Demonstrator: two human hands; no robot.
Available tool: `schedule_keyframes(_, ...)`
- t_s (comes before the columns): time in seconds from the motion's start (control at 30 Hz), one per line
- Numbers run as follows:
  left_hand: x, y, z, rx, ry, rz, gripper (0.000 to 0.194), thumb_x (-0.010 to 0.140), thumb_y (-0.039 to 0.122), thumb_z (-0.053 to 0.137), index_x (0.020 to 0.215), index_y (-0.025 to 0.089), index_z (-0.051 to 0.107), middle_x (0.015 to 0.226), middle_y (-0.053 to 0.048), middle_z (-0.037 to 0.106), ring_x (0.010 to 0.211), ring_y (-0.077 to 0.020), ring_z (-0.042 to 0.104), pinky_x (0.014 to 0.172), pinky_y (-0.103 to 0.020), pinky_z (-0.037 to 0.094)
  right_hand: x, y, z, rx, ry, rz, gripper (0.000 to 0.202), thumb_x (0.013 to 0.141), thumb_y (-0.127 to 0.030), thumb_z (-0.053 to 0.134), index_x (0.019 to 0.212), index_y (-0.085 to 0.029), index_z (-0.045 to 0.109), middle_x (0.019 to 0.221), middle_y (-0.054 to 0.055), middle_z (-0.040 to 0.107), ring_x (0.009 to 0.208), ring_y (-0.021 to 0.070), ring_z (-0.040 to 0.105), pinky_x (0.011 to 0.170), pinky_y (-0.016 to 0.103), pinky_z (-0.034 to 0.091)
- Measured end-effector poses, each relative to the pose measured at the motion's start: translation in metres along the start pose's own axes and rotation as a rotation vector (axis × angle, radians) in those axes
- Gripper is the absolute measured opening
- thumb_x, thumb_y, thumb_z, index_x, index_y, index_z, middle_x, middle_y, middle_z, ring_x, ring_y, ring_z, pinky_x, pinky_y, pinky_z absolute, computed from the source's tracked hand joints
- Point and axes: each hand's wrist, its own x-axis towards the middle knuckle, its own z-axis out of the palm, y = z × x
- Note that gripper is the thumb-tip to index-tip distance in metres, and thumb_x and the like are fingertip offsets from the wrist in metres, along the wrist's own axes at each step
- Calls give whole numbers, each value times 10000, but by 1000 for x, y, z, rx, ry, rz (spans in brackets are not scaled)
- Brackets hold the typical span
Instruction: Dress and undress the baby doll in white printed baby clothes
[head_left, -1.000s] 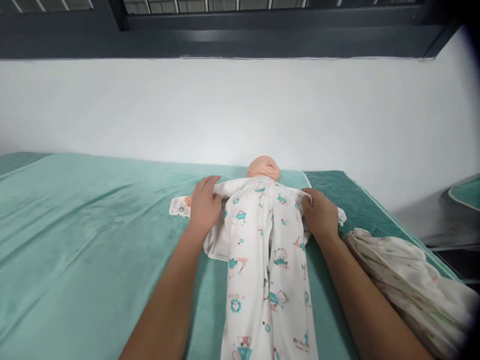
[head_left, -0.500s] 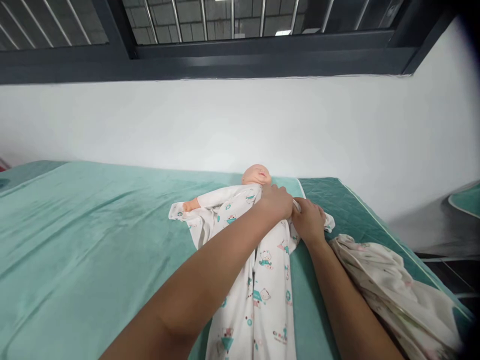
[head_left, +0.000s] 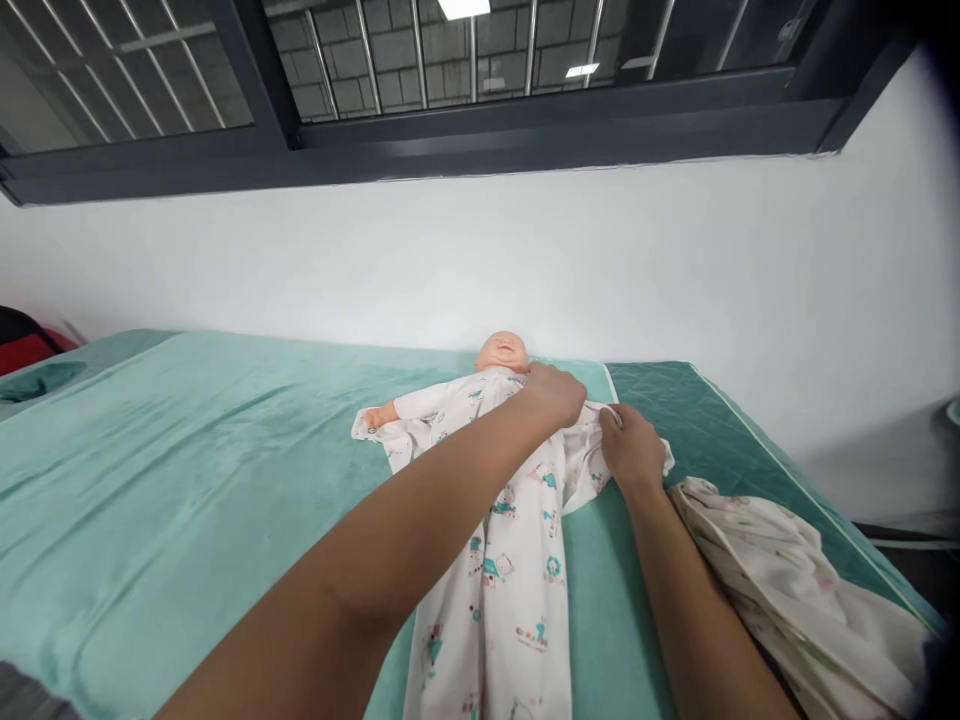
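A baby doll (head_left: 502,351) lies on its back, its head toward the wall. White printed baby clothes (head_left: 517,560) cover its body, and the long lower part stretches toward me. My left hand (head_left: 556,395) is closed on the garment at the doll's shoulder, below the chin; its fingertips are hidden. Beside it, my right hand (head_left: 632,447) pinches the sleeve (head_left: 586,455) on the right side. The cuff sticks out past that hand. On the other side, the doll's bare hand (head_left: 381,414) rests on the opposite cuff.
A light green sheet (head_left: 187,500) covers the bed, with a darker quilted cover (head_left: 675,410) at the right. A crumpled white cloth (head_left: 795,580) lies by my right forearm. Behind stands a white wall (head_left: 450,260) under a barred window (head_left: 465,60). Something red and black (head_left: 26,345) sits far left.
My right hand has moved slightly right, away from my left hand, and the sleeve between them is stretched out more. The doll's head has shifted a little left in view. The camera has tilted.
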Motion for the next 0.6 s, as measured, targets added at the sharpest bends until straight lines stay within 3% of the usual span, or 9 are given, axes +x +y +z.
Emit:
schedule_keyframes(0.1, 7, 3, 10, -11, 5, 25, 423, 812, 216, 616, 1233, 206, 658, 1347, -154, 623, 1246, -328, 560, 991, -508, 437, 0, -1, 1, 18, -37, 25, 401, 947, -384, 369, 1103, -222, 701, 1100, 129, 711, 1050, 300, 607, 815, 378, 380)
schedule_keyframes(0.3, 23, 16, 30, 10, -1, -31, 404, 818, 218, 625, 1218, 192, 678, 1333, -191, 628, 1251, -390, 551, 1035, -643, 350, 2, 1, 1, 32, -45, -1, 401, 926, -410, 390, 1055, -226, 722, 1010, 123, 729, 985, 296, 632, 782, 371, 391)
schedule_keyframes(0.43, 15, 10, 26, 32, 63, -21, 421, 882, 130, 494, 1284, 115, 620, 1333, -234, 607, 1232, -378, 563, 1011, -631, 372, 4, 5, 2, 172, -46, 26, 421, 920, -455, 378, 1046, -219, 703, 1028, 114, 720, 978, 280, 628, 807, 360, 413)
schedule_keyframes(0.6, -3, -9, 8, 52, 118, -15, 435, 888, 95, 462, 1305, 124, 583, 1337, -216, 596, 1224, -356, 559, 977, -569, 422, 7, 13, 4, 281, -6, 47, 419, 908, -430, 360, 1030, -186, 678, 1085, 136, 700, 1004, 287, 610, 847, 369, 417)
